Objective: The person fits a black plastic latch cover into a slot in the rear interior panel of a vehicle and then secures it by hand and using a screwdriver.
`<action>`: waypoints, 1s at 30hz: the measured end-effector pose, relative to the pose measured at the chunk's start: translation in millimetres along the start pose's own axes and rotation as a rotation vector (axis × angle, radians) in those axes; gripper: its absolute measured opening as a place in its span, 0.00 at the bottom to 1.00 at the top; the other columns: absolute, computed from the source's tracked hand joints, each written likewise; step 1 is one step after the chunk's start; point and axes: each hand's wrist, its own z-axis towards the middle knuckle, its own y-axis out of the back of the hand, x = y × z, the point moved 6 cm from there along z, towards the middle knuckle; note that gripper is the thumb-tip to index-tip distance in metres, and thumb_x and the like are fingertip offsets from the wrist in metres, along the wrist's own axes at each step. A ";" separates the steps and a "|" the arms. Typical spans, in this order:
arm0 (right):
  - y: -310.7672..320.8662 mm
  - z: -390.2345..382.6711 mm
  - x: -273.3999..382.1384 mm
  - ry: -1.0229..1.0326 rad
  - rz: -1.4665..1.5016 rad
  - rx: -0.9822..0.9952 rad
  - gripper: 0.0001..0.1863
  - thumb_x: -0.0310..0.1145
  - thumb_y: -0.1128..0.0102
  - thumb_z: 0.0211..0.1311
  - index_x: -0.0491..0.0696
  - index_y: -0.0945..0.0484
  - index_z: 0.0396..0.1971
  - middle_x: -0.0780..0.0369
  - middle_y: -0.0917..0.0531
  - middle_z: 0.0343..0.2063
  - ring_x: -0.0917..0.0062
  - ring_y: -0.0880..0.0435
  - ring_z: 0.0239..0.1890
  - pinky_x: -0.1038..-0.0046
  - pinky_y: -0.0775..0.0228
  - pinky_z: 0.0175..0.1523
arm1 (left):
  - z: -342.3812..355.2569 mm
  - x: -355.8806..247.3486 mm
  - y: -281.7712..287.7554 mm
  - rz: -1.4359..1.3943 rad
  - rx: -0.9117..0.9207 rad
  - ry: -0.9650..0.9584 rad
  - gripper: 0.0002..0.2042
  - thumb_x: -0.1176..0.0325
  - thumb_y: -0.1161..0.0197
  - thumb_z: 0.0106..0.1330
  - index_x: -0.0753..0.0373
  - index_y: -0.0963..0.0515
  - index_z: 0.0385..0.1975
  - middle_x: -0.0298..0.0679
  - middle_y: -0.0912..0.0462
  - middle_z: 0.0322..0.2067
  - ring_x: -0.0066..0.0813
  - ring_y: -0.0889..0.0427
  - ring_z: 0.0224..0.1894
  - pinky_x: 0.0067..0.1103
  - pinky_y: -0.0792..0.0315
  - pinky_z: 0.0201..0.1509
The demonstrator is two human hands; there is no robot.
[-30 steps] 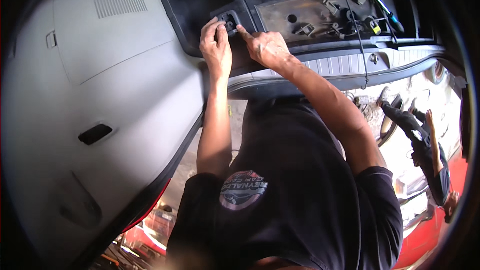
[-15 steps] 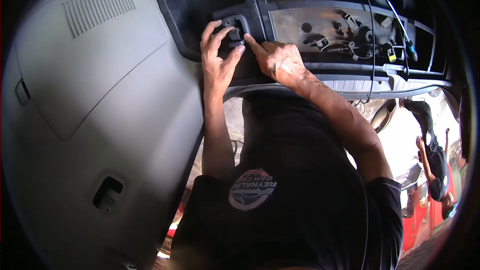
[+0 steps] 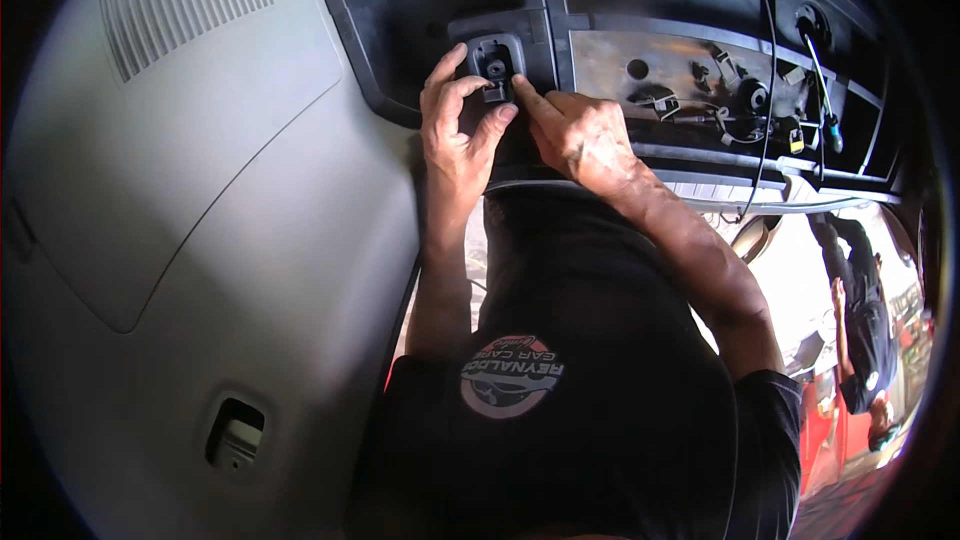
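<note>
My left hand [image 3: 455, 145] is closed at a black plastic fitting [image 3: 514, 52] with a rounded rectangular frame and a deep recess. Its bent fingers and thumb pinch a small dark flap [image 3: 494, 94] at the fitting's near end, while the forefinger lies along the left side. From the right, my right hand [image 3: 585, 140] reaches in with its forefinger stretched out, the tip at the frame's right edge. The other right fingers are curled loosely, and nothing shows in them. Part of the flap is hidden by my left fingers.
Grey vehicle trim [image 3: 200, 220] fills the left side. On the right, a bare metal panel [image 3: 600, 55] bears connectors and cables. A screwdriver [image 3: 832, 130] hangs there, near a dangling black cable [image 3: 770, 60]. Another person [image 3: 865, 320] stands farther off at the right.
The view has shifted, so the panel and both hands sit slightly farther right. The dark piece inside the fitting has moved toward its near end, baring the recess. Both hands stay at the fitting.
</note>
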 end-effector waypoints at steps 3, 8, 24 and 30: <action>8.5 4.6 -4.3 0.000 0.119 -0.062 0.27 0.27 0.34 0.57 0.46 0.20 0.59 0.61 0.19 0.23 0.67 0.17 0.20 0.65 0.24 0.24 | -0.5 1.2 -0.1 -0.025 -0.012 -0.001 0.18 0.63 0.23 0.61 0.65 0.20 0.44 0.48 0.26 0.66 0.45 0.25 0.63 0.35 0.27 0.63; 8.1 3.7 1.8 -0.027 0.222 -0.058 0.26 0.26 0.29 0.60 0.46 0.21 0.60 0.61 0.19 0.23 0.65 0.18 0.23 0.64 0.26 0.28 | 0.0 2.2 0.6 -0.016 0.002 -0.026 0.17 0.63 0.23 0.61 0.67 0.20 0.43 0.49 0.26 0.66 0.46 0.26 0.64 0.36 0.28 0.64; -4.7 6.6 -12.1 0.008 0.196 -0.143 0.22 0.27 0.28 0.58 0.51 0.16 0.54 0.63 0.22 0.22 0.67 0.20 0.22 0.66 0.27 0.27 | -1.3 0.0 -4.8 0.180 0.061 -0.110 0.20 0.57 0.33 0.70 0.67 0.17 0.53 0.49 0.28 0.67 0.49 0.25 0.59 0.39 0.29 0.63; 0.5 12.0 -15.3 -0.046 0.391 -0.117 0.22 0.28 0.29 0.60 0.48 0.17 0.56 0.59 0.17 0.27 0.64 0.16 0.26 0.64 0.24 0.30 | 2.9 -4.6 -6.5 0.284 0.107 -0.114 0.21 0.56 0.36 0.74 0.69 0.18 0.53 0.50 0.29 0.68 0.50 0.28 0.67 0.38 0.31 0.68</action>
